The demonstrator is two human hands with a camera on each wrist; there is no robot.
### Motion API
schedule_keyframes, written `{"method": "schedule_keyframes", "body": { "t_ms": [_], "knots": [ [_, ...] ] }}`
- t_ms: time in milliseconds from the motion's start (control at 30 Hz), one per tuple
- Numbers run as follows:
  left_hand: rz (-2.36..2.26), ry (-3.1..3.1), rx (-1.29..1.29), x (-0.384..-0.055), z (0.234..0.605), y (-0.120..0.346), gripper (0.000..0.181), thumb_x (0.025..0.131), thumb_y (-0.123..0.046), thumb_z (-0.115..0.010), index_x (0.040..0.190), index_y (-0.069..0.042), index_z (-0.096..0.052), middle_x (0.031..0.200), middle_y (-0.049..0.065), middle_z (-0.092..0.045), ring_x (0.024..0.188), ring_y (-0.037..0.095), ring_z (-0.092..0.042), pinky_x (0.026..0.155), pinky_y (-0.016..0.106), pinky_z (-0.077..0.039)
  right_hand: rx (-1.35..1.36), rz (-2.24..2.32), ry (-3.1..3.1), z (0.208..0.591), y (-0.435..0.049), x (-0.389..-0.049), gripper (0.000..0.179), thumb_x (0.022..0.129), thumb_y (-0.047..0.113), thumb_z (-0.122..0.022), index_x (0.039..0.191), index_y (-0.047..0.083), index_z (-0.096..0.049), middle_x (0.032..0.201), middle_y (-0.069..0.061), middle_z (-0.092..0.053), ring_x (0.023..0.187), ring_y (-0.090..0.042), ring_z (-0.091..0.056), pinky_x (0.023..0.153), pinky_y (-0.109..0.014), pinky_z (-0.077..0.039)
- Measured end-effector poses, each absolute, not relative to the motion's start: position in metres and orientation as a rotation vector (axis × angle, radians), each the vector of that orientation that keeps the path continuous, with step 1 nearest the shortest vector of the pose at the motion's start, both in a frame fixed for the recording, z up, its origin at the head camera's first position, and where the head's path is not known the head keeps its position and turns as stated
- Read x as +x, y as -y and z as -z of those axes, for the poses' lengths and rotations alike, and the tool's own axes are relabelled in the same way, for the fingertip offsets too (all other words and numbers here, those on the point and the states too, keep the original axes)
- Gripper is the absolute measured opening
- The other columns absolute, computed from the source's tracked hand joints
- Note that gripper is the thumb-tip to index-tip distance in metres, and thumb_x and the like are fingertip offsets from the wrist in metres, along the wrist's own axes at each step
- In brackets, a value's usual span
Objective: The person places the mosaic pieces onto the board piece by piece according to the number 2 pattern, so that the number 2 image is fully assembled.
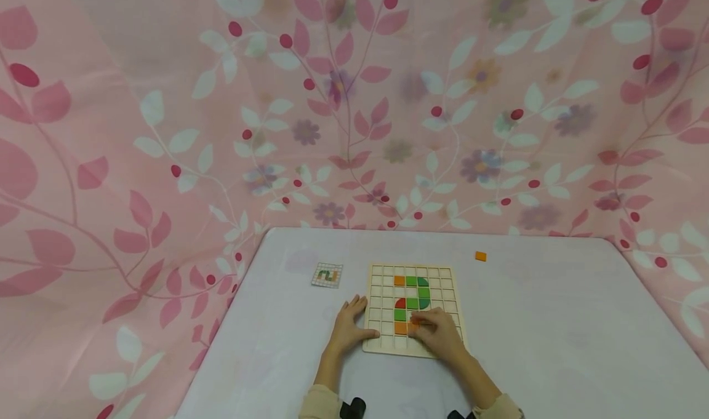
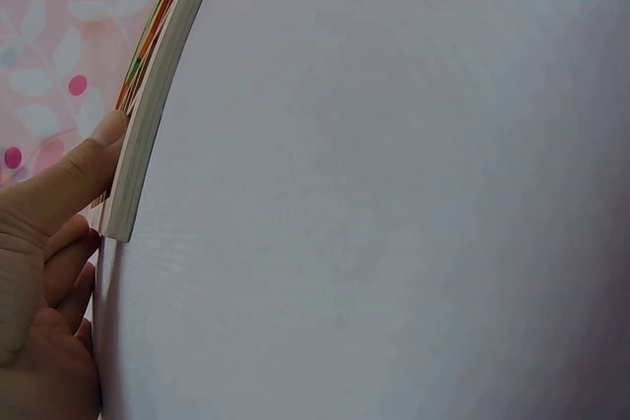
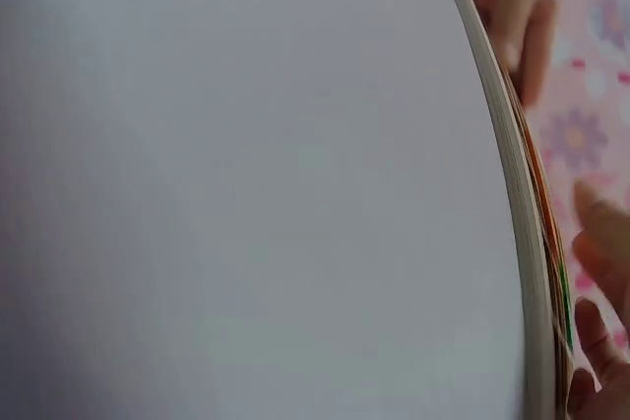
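In the head view, a square wooden grid board (image 1: 382,287) lies on the table with green, orange and red tiles forming a bent path. My left hand (image 1: 348,327) rests at its left edge, fingers stretched along the side and thumb (image 2: 94,150) over the rim. Above the lower part of the board, my right hand (image 1: 440,336) has its thumb and fingertips around an orange tile (image 1: 414,325), beside another orange tile (image 1: 400,328). The right wrist view shows my right fingers (image 3: 600,243) apart, close over the board, with nothing visible between them.
A small pattern card (image 1: 327,275) showing a similar coloured path lies left of the board. One loose orange tile (image 1: 480,256) sits toward the table's back right. A pink floral cloth (image 1: 354,99) hangs behind the white table (image 1: 554,320).
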State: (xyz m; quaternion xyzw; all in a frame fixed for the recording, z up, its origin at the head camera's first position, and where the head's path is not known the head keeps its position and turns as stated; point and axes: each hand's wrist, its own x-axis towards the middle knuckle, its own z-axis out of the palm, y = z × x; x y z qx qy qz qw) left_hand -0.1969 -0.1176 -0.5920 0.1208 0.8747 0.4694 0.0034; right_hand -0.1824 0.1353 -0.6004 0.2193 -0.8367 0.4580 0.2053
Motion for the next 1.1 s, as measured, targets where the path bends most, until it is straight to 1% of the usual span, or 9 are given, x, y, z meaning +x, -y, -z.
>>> {"method": "schedule_keyframes", "body": {
  "t_ms": [100, 167, 300, 433, 533, 633, 733, 867, 1100],
  "knots": [
    [-1.465, -2.743, 0.383, -0.197, 0.592, 0.119, 0.087, 0.061, -0.024, -0.088, 0.132, 0.008, -0.048, 0.14, 0.029, -0.04, 0.132, 0.051, -0.028, 0.11, 0.06, -0.023, 0.457, -1.324, 2.33, 0.592, -0.159, -0.198, 0.03, 0.071, 0.004, -0.079, 0.099, -0.004, -0.071, 0.086, -0.007, -0.071, 0.076, -0.015, -0.058, 0.065, -0.025, -0.05],
    [-1.457, -2.753, 0.387, -0.198, 0.593, 0.12, 0.087, 0.061, -0.025, -0.088, 0.132, 0.008, -0.048, 0.14, 0.028, -0.04, 0.132, 0.051, -0.028, 0.109, 0.06, -0.023, 0.315, -1.295, 2.32, 0.59, -0.179, -0.216, 0.03, 0.075, 0.002, -0.076, 0.103, -0.004, -0.069, 0.09, -0.012, -0.071, 0.077, -0.02, -0.058, 0.064, -0.026, -0.049],
    [-1.466, -2.761, 0.381, -0.2, 0.594, 0.122, 0.087, 0.06, -0.024, -0.088, 0.132, 0.008, -0.048, 0.14, 0.028, -0.041, 0.132, 0.051, -0.029, 0.109, 0.061, -0.024, 0.063, -1.2, 2.283, 0.589, -0.217, -0.252, 0.031, 0.076, 0.0, -0.071, 0.106, -0.007, -0.066, 0.095, -0.02, -0.068, 0.08, -0.03, -0.058, 0.064, -0.029, -0.045],
    [-1.464, -2.752, 0.372, -0.2, 0.595, 0.121, 0.088, 0.06, -0.024, -0.088, 0.132, 0.007, -0.048, 0.14, 0.027, -0.042, 0.133, 0.049, -0.029, 0.109, 0.061, -0.023, -0.075, -1.193, 2.308, 0.59, -0.245, -0.275, 0.034, 0.077, -0.001, -0.065, 0.109, -0.011, -0.062, 0.104, -0.028, -0.063, 0.089, -0.04, -0.057, 0.073, -0.044, -0.046],
    [-1.451, -2.753, 0.377, -0.199, 0.596, 0.119, 0.089, 0.06, -0.025, -0.088, 0.133, 0.007, -0.048, 0.139, 0.026, -0.043, 0.133, 0.048, -0.03, 0.11, 0.06, -0.023, -0.118, -1.253, 2.411, 0.587, -0.256, -0.283, 0.043, 0.08, 0.002, -0.063, 0.12, -0.012, -0.055, 0.117, -0.033, -0.055, 0.098, -0.046, -0.053, 0.083, -0.053, -0.045],
    [-1.455, -2.751, 0.393, -0.198, 0.595, 0.118, 0.089, 0.06, -0.024, -0.088, 0.132, 0.008, -0.048, 0.138, 0.026, -0.044, 0.133, 0.047, -0.031, 0.11, 0.059, -0.022, -0.11, -1.216, 2.604, 0.581, -0.263, -0.288, 0.052, 0.084, 0.007, -0.059, 0.131, -0.009, -0.045, 0.128, -0.034, -0.046, 0.107, -0.05, -0.045, 0.092, -0.06, -0.037],
    [-1.461, -2.753, 0.406, -0.197, 0.594, 0.117, 0.089, 0.06, -0.024, -0.088, 0.132, 0.008, -0.048, 0.137, 0.026, -0.045, 0.133, 0.045, -0.033, 0.111, 0.058, -0.021, -0.034, -1.09, 2.783, 0.577, -0.267, -0.293, 0.055, 0.087, 0.011, -0.055, 0.137, -0.005, -0.038, 0.133, -0.033, -0.04, 0.112, -0.055, -0.036, 0.093, -0.066, -0.031],
    [-1.453, -2.77, 0.408, -0.198, 0.594, 0.118, 0.089, 0.059, -0.025, -0.088, 0.131, 0.008, -0.048, 0.137, 0.025, -0.046, 0.133, 0.043, -0.034, 0.111, 0.057, -0.021, 0.004, -1.017, 2.865, 0.575, -0.266, -0.3, 0.048, 0.088, 0.011, -0.051, 0.133, -0.003, -0.042, 0.129, -0.03, -0.044, 0.111, -0.056, -0.034, 0.088, -0.067, -0.03],
    [-1.44, -2.778, 0.424, -0.198, 0.595, 0.119, 0.089, 0.059, -0.026, -0.089, 0.131, 0.009, -0.049, 0.136, 0.024, -0.048, 0.133, 0.04, -0.035, 0.112, 0.056, -0.02, 0.043, -1.043, 2.714, 0.587, -0.264, -0.298, 0.037, 0.084, 0.0, -0.055, 0.119, -0.012, -0.051, 0.107, -0.032, -0.054, 0.1, -0.048, -0.048, 0.091, -0.059, -0.037]
  ]
}}
